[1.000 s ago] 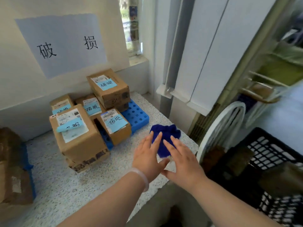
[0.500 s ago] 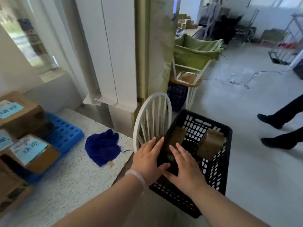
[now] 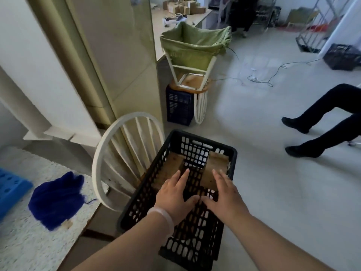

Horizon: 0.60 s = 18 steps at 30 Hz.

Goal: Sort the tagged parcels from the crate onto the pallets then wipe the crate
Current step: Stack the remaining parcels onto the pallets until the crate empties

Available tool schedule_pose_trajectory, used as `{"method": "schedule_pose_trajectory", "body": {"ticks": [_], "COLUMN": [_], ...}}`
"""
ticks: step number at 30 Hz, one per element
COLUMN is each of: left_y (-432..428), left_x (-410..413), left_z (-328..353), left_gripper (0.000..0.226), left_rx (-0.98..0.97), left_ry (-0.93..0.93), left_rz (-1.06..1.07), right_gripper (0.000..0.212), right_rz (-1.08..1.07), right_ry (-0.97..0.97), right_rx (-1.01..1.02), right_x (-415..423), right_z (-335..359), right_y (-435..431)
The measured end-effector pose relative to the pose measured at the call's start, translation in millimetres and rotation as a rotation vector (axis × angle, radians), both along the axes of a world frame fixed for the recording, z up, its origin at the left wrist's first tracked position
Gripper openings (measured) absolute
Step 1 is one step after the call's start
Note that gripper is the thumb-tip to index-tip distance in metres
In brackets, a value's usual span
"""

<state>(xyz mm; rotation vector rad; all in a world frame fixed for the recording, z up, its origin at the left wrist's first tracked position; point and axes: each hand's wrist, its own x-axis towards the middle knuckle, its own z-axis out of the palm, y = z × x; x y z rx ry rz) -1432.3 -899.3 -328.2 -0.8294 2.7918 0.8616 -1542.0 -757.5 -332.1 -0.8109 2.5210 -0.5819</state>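
Black perforated crate (image 3: 224, 153), brown parcels (image 3: 215, 169), dark blue cloth (image 3: 54, 200) on a speckled white tabletop (image 3: 29, 245), bright blue pallet (image 3: 9, 186).

The crate (image 3: 197, 148) in front of me is matt black plastic, its walls a moulded lattice. The parcels (image 3: 217, 165) inside it are plain brown cardboard, dull and slightly rough. To my left, the cloth (image 3: 55, 200) is fuzzy deep-blue fabric, lying on a speckled, stone-look counter (image 3: 25, 249). The pallet (image 3: 9, 186) is smooth blue plastic.
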Motion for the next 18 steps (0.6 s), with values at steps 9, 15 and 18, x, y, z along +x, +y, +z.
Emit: {"method": "schedule_pose_trajectory", "body": {"ticks": [9, 15, 18], "left_y": [-17, -37, -46], "left_x": [-83, -143, -173], "left_z": [-24, -68, -95], "left_gripper": [0.069, 0.06, 0.059], "left_rx": [0.126, 0.264, 0.379], "left_ry": [-0.123, -0.172, -0.162], "left_rz": [-0.033, -0.053, -0.044], "right_gripper": [0.075, 0.064, 0.063], "right_rz": [-0.234, -0.47, -0.594], "right_ry": [-0.194, -0.337, -0.405], "right_rx": [-0.103, -0.129, -0.117], "right_x": [-62, -102, -120], "right_z": [-27, -64, -89], "right_y": [-33, -66, -78]}}
